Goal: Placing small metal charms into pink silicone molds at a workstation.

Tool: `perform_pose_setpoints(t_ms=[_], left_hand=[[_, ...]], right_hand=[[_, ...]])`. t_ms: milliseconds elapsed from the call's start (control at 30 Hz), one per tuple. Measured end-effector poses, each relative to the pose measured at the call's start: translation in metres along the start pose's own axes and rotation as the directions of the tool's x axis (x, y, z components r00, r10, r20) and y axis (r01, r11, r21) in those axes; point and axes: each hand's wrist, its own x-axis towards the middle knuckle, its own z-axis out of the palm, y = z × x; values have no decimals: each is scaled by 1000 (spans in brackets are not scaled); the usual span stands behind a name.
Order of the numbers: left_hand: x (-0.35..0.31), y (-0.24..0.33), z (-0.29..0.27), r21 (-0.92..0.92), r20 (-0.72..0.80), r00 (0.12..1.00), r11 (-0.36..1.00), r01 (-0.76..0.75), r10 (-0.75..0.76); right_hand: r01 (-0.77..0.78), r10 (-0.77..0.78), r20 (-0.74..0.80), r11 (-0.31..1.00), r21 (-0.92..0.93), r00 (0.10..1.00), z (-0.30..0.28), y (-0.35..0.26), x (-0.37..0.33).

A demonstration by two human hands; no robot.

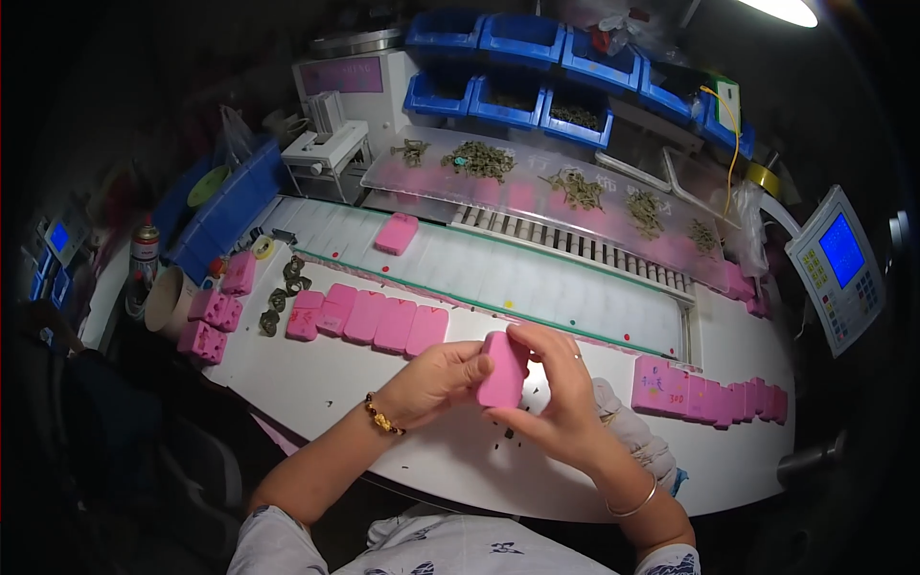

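Between both hands, above the near edge of the white table, is a pink rubber mould block (501, 372), held upright. My left hand (431, 381) has its thumb and fingers closed on the left side of the block. The fingers of my right hand (556, 388) curl around its top and right side, with the thumb at its lower end. Just beyond my left hand, a row of pink mould blocks (367, 317) lies side by side. Another pink block (396, 233) rests alone on the long pale conveyor-like strip (498, 278).
Small dark green pieces (271, 322) lie by stacked pink blocks (203, 341) at left. A clear shelf (527, 177) carries green piles below blue bins (517, 38). To the right are more pink blocks (704, 395), a crumpled cloth (637, 431) and a control panel (832, 264).
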Motion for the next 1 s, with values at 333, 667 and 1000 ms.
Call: perform_pose_setpoints(t_ms=[333, 667, 1000], left_hand=[[-2, 3, 41, 604, 193, 940, 721, -339, 280], [-3, -35, 61, 768, 325, 875, 440, -466, 358], [-3, -36, 62, 818, 177, 966, 518, -250, 188]], right_hand=[[-304, 353, -101, 895, 327, 930, -13, -15, -67], [-669, 704, 254, 405, 623, 663, 1, -19, -93], [-616, 644, 215, 498, 610, 734, 13, -7, -107]])
